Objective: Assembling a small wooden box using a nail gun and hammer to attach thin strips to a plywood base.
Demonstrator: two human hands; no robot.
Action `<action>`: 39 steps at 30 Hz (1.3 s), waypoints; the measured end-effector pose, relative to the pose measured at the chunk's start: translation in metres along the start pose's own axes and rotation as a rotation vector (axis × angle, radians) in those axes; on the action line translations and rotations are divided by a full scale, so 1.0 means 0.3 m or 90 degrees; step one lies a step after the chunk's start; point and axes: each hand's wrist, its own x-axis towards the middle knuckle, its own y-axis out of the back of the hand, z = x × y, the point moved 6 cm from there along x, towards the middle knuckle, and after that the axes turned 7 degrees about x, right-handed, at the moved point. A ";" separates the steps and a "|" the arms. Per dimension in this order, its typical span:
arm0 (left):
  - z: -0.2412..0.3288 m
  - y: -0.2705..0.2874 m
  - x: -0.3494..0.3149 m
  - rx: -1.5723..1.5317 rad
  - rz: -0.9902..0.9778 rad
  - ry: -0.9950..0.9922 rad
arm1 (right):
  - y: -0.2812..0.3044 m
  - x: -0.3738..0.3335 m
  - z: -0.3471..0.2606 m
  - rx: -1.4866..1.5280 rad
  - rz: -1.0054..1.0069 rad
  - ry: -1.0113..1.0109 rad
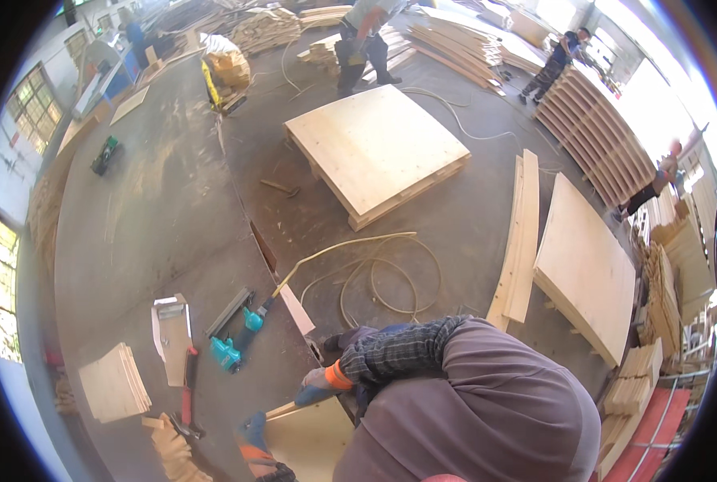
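A pale plywood panel [310, 442] lies low in front of me, its thick far edge showing as a lighter strip. My left hand [254, 438], in a blue glove with an orange cuff, is closed on that edge's left corner. Farther along the same edge, my right hand [320, 386] grips it in a matching glove, below a dark plaid sleeve. Grey cloth covers the panel's right part. Beyond my hands, a teal nail gun [238, 341] rests on the work surface with its yellow air hose [334, 243]. Nearby lies a red-handled hammer [188, 386].
Left of the hammer are stacked plywood pieces [116, 384] and an open box [172, 337]. A wooden pallet [378, 149] stands ahead, near another hammer [280, 189]. Coiled hose, long boards [518, 241] and a panel stack [585, 269] occupy the right. Several people work farther off.
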 end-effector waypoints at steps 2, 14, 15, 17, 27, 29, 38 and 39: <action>0.001 -0.005 0.011 0.024 -0.023 0.015 | 0.011 -0.004 0.017 0.030 0.023 0.010; -0.047 0.011 0.032 -0.076 -0.026 -0.002 | 0.001 0.017 0.012 -0.063 0.060 0.070; -0.028 0.018 0.013 -0.076 -0.023 0.001 | 0.003 0.042 0.024 -0.109 0.040 0.081; -0.042 0.045 -0.064 -0.025 0.009 0.020 | -0.030 0.067 0.030 -0.170 -0.015 0.086; 0.064 0.009 -0.048 -0.033 -0.023 -0.036 | 0.008 -0.201 -0.193 -0.381 -0.164 0.535; 0.057 0.014 -0.020 -0.011 -0.108 -0.001 | -0.035 -0.167 -0.193 -0.376 -0.220 0.511; -0.040 0.005 -0.023 -0.059 -0.124 0.128 | -0.063 -0.060 -0.111 -0.381 -0.292 0.426; -0.034 0.002 -0.021 -0.055 -0.119 0.100 | -0.063 -0.059 -0.097 -0.378 -0.295 0.423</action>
